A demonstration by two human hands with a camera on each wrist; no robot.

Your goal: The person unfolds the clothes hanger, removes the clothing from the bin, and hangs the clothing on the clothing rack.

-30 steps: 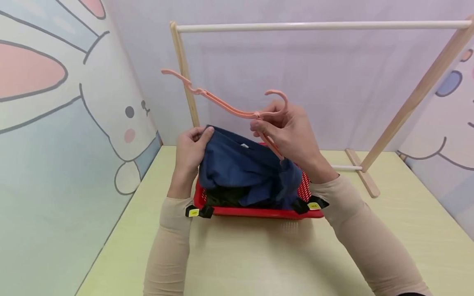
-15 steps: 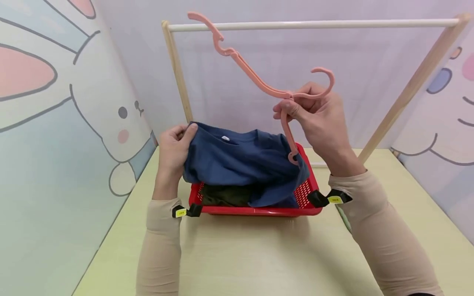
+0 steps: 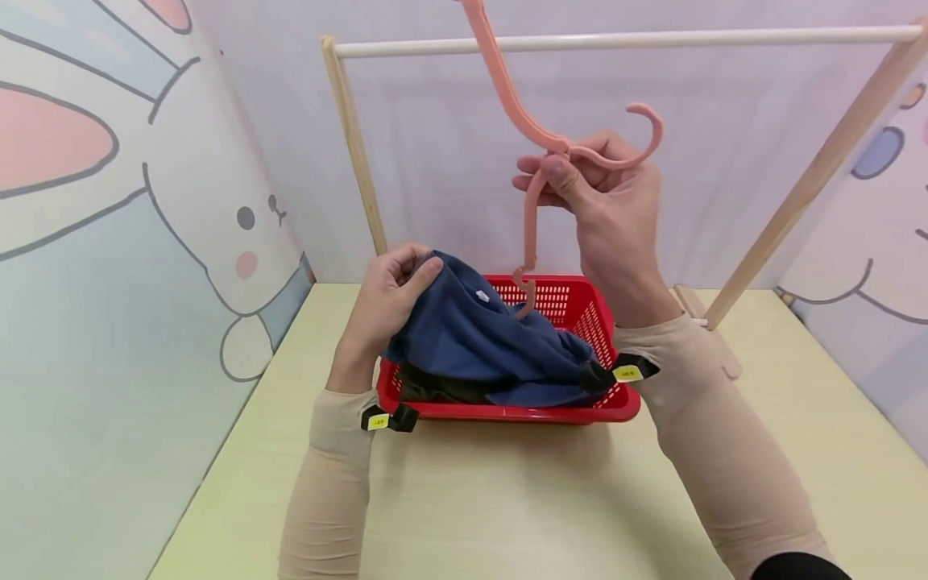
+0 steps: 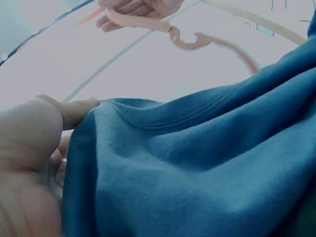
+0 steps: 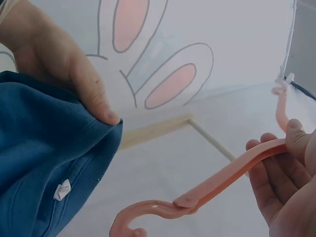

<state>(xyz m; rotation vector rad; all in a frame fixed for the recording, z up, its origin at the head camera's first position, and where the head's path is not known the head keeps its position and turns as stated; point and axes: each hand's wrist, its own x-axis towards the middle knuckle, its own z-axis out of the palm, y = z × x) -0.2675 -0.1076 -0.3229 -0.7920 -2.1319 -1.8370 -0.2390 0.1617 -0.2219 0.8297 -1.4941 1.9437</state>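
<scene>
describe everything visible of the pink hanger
The pink hanger has an open, rounded hook and two slim arms, the lower one notched and curled at its end; it looks like plastic. The right hand pinches it near where hook and arms meet. It is tilted: in the head view the hook is at the right, one arm rises across the white rail, out of frame, and the other hangs down toward the blue garment. Whether its tip touches that is unclear.

Head view: bright, even; soft shadows on table (image 3: 464, 515) before red basket (image 3: 507, 413). 2 wrist views hazier, cooler. Left: washed-out background, end of hanger (image 4: 173, 32) blurred. Right: greyer.
</scene>
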